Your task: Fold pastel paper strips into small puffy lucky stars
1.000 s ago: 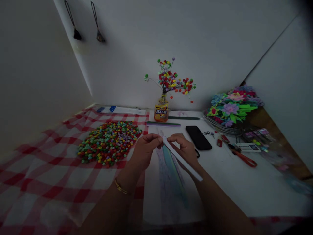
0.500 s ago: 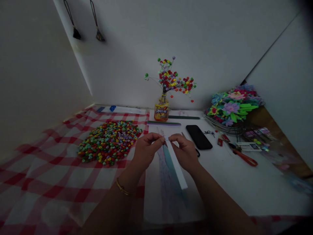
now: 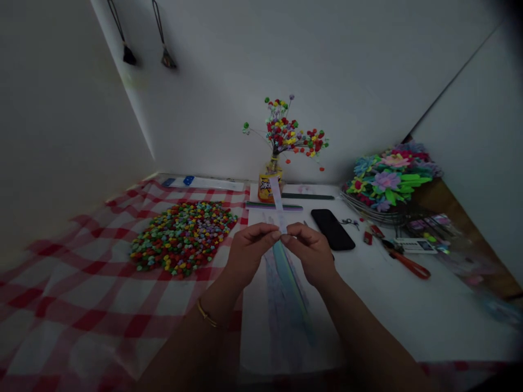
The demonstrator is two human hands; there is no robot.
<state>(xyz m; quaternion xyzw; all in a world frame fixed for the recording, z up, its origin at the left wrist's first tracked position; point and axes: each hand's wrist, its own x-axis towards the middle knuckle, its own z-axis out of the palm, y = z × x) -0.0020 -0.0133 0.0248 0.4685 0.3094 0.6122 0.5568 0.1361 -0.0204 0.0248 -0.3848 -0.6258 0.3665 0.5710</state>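
Observation:
Between my fingertips is a pale paper strip (image 3: pixel 277 198), its long end pointing away from me and up in front of the bottle. My left hand (image 3: pixel 250 253) pinches its near end from the left, thumb against forefinger. From the right, my right hand (image 3: pixel 311 251) pinches the same end, the two sets of fingertips almost touching. What shape the paper has under the fingers is hidden. Below my hands, blue-green and lilac paper strips (image 3: pixel 288 294) lie lengthwise on the white surface.
A heap of small folded paper stars (image 3: pixel 183 237) lies left on a red-checked cloth (image 3: pixel 134 324). Behind stands a yellow-labelled bottle (image 3: pixel 265 191) holding star-tipped stems (image 3: pixel 281 128). To the right are a black phone (image 3: pixel 333 228), orange-handled pliers (image 3: pixel 412 267) and fuzzy flowers (image 3: pixel 386 179).
The strip's long end, which hung down toward me between my hands, now points away and upward. My fingertips have come closer together and still pinch the strip.

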